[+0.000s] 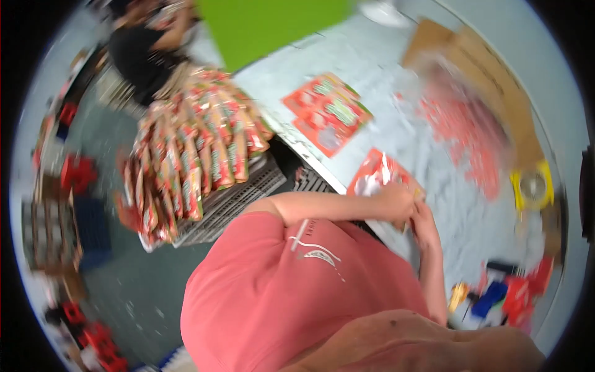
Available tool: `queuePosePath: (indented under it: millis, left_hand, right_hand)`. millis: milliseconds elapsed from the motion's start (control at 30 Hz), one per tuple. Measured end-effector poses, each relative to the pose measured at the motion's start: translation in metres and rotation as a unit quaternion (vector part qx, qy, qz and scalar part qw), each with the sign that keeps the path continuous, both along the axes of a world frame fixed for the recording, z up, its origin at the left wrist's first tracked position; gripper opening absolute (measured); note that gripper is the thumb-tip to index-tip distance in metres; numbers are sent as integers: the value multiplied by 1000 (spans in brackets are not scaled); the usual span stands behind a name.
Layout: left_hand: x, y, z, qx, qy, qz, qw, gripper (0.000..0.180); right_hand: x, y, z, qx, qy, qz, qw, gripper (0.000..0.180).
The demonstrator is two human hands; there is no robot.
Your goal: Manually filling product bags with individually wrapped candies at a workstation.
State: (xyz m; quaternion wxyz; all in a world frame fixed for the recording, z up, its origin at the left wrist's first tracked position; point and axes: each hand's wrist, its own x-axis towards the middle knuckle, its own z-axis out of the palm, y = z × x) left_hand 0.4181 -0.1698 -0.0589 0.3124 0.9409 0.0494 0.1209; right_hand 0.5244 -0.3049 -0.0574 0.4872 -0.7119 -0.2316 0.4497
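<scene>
A red plastic packet [376,171] with a pale, shiny middle lies at the near edge of the table, in front of my body. My left hand [395,202] reaches across from the left, its fingers closed on the packet's near right edge. Close against it, my right hand [424,224] pinches the same corner, its fingertips meeting those of the left. Motion blurs the fingertips, and my left hand partly covers the packet. Farther up the table, flat red packets with green print [328,115] overlap each other.
Left of the table, a grey plastic crate [232,199] is heaped with filled red packets [198,146]. Small red pieces [462,133] spill from a cardboard box [496,80] at right, near a yellow fan-like object [532,189]. A green panel [273,28] stands at the back; another person [145,49] works beyond the crate.
</scene>
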Motion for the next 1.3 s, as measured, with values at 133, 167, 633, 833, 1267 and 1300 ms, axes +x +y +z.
queuePosePath:
  millis: [133,167,633,833,1267,1300]
  left_hand:
    - [-16,-7,19,-13,19,-28,999,15]
    - [-17,-6,26,13,1,-31,999,14]
    - [-39,31,56,121,-148,-202,961,66]
    - [-70,51,25,84,-22,-96,992,46]
    - [-144,62,25,-114,18,287,951,21]
    - [-146,62,24,-112,23,295,949,21]
  right_hand:
    - [-18,20,29,-52,25,39,998,16]
    - [-19,24,29,-74,6,17,997,23]
    - [-25,-6,-49,100,-359,168,913,56]
    - [-17,-5,-37,97,157,175,967,31]
    - [266,186,-43,-31,-669,-212,712,42]
    - [269,200,-41,-89,-674,-229,697,36]
